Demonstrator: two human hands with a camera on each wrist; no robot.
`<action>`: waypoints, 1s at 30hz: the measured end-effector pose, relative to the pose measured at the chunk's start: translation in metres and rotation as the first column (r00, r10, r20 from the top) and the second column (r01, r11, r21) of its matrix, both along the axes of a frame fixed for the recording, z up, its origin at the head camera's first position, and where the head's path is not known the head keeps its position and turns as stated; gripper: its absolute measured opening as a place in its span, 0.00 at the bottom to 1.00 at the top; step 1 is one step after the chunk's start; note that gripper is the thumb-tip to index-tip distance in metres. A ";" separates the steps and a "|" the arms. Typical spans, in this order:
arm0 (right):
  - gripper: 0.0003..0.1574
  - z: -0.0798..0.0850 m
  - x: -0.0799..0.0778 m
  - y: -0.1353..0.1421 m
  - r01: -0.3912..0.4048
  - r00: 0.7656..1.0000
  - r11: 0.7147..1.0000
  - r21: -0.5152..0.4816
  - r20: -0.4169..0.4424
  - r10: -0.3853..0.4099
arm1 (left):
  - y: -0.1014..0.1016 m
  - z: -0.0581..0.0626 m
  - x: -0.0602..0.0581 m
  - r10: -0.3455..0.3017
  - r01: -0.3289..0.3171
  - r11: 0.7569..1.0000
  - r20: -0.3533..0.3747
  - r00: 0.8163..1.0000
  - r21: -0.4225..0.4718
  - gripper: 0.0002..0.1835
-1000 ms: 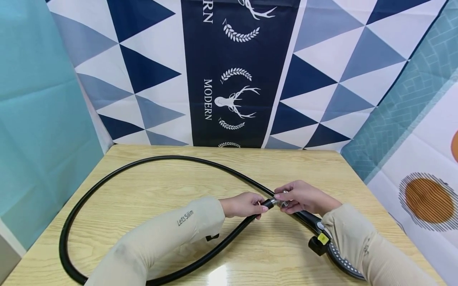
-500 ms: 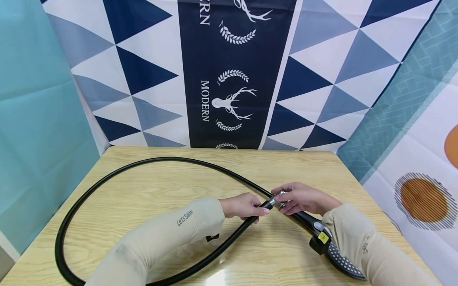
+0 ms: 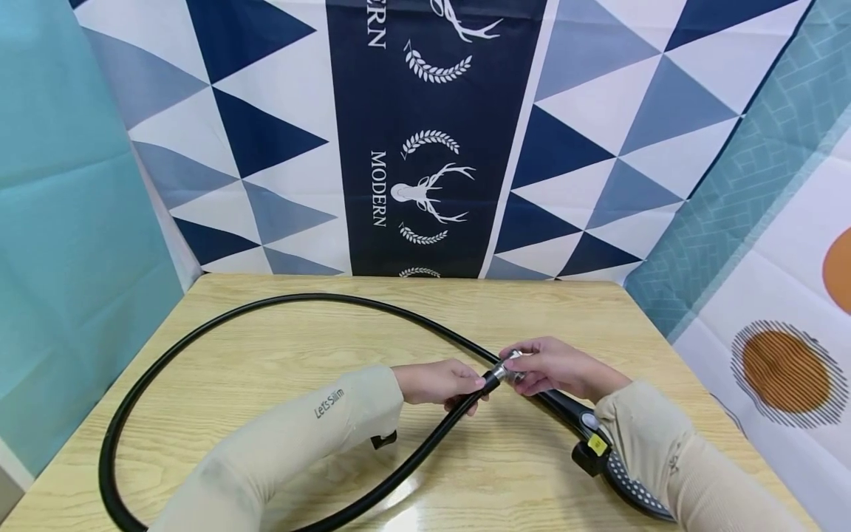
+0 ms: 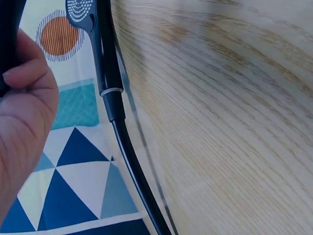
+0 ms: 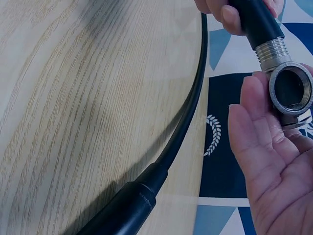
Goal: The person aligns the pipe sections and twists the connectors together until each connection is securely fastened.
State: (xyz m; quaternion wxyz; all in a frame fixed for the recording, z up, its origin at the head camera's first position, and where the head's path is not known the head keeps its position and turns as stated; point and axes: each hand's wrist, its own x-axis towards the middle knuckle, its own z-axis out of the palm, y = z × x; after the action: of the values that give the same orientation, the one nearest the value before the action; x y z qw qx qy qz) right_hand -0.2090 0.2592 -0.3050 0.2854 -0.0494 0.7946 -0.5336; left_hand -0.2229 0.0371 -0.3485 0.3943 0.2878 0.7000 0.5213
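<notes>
Holding black hose (image 3: 425, 449) in left grip (image 3: 440, 383), metal fitting (image 5: 289, 66) in right grip (image 3: 561, 366)

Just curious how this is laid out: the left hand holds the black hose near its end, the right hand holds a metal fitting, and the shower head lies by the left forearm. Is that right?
Not quite: the shower head lies by the right forearm, as the head view shows. The rest stands.

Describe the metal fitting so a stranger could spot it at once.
On the table, follow the hose rightward from its big loop to the right hand. It holds the fitting: silver, with a round opening, unlike the mostly black hose and shower head.
</notes>
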 end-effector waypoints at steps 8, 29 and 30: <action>0.30 0.003 -0.001 -0.001 -0.018 1.000 1.000 -0.005 -0.018 0.018 | 0.002 0.002 0.003 0.065 -0.067 0.997 -0.058 0.996 -0.026 0.13; 0.18 0.004 -0.011 0.009 -0.270 0.963 0.950 -0.157 -0.030 0.269 | 0.007 0.004 0.007 0.247 -0.247 0.969 -0.119 0.962 0.019 0.12; 0.19 0.003 -0.011 0.008 -0.275 0.961 0.949 -0.155 -0.035 0.273 | 0.006 0.004 0.007 0.228 -0.229 0.973 -0.124 0.966 0.009 0.12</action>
State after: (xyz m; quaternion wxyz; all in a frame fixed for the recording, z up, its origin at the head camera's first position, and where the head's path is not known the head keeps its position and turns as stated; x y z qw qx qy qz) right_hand -0.2203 0.2676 -0.3017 0.3466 -0.1854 0.7371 -0.5497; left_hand -0.2161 0.0433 -0.3442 0.2879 0.2360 0.7532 0.5424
